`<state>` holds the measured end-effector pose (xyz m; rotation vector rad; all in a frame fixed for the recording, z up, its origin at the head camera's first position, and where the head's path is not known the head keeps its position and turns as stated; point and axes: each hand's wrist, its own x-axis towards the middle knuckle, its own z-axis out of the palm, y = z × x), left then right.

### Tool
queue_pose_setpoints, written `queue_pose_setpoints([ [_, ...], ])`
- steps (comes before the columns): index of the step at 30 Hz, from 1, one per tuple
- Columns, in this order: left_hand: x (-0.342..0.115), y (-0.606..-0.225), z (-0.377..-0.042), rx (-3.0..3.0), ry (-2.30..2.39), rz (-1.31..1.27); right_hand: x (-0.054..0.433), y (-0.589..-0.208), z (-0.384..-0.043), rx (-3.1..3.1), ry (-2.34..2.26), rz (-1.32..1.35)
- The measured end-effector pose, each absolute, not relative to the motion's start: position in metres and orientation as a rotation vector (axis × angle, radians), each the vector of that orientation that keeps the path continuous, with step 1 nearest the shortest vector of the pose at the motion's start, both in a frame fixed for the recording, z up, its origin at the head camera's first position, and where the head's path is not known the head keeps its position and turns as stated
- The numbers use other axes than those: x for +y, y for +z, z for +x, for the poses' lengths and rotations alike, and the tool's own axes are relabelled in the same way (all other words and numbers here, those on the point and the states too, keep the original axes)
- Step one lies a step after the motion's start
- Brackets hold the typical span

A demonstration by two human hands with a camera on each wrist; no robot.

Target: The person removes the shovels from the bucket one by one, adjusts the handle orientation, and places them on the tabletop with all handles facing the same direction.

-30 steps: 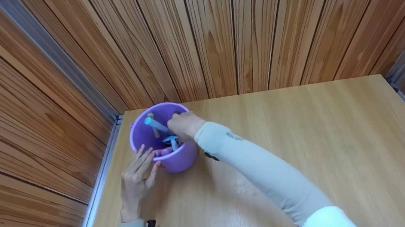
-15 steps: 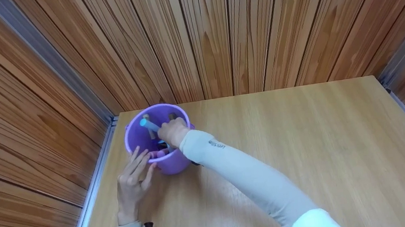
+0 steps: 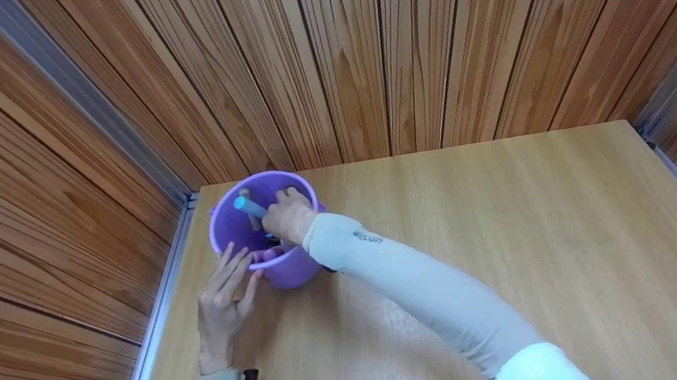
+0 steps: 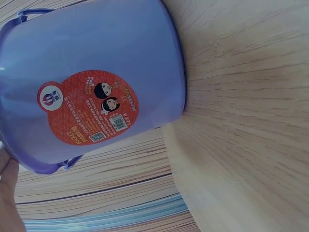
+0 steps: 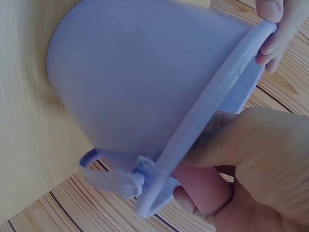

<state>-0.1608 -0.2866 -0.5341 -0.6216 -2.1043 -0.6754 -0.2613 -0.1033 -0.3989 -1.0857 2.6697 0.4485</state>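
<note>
**Purple bucket: right hand inside, left hand steadying the rim**

Purple bucket (image 3: 268,235) stands upright near the back left corner of the wooden table (image 3: 508,247), close to the panelled wall (image 3: 362,55). A red round label (image 4: 89,107) sits on its outer wall, seen from the left wrist view.

Left hand (image 3: 224,299): fingers (image 3: 235,270) straight and spread, tips resting on the near rim. From the right wrist view a thumb and fingertip (image 5: 273,19) sit over the rim edge; a light hold, not a closed grip.

Right hand (image 3: 286,217): reaches in from above, fingers curled down among the contents. Just beyond its knuckles a blue stick-like handle (image 3: 250,207) leans out toward the far rim, and a wooden handle (image 3: 244,195) stands beside it. The right wrist view shows the hand curled round something pinkish (image 5: 203,186) just inside the rim. What that thing is cannot be told.

Progress, judged from the frames: nothing lies on the table beyond the fingers, and several items remain in the bucket. The work of handling the contents looks early or mid-way; nothing has cleared the rim yet.
</note>
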Motion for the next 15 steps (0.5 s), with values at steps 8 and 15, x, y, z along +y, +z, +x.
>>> queue_pose_setpoints([
  [8,-0.285,-0.534,-0.163,-2.108,-0.704,-0.623,-0.094,-0.382,-0.261,2.660,0.584,-1.130],
  [15,-0.284,-0.534,-0.162,-2.088,-0.702,-0.616,-0.090,-0.360,-0.257,2.638,0.591,-1.151],
])
